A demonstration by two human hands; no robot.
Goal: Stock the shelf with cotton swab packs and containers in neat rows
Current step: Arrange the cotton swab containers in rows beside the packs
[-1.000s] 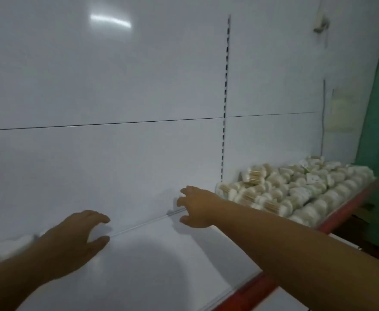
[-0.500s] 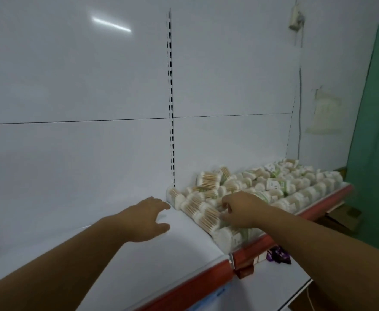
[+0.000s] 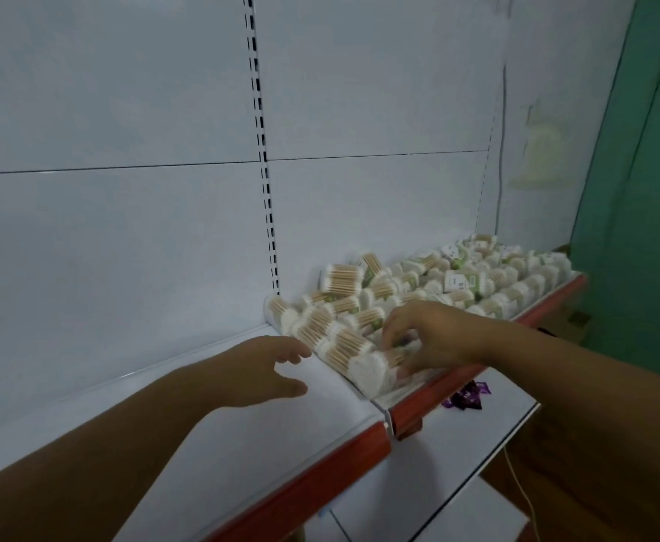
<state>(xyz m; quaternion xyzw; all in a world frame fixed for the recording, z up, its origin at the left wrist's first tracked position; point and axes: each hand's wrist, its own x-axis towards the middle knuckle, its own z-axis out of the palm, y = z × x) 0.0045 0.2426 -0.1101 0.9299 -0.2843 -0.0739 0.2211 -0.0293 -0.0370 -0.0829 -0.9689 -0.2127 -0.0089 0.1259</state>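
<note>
Reaching into the cotton swab packs [image 3: 340, 338]
Your left hand [image 3: 266, 369] hovers over the shelf [image 3: 242, 444], fingers apart; your right hand [image 3: 430, 338] fingers curl among them, grip unclear.

Labels on the cotton swab packs [image 3: 465, 281] and purple wrappers [image 3: 463, 397] are too blurred to read.
</note>
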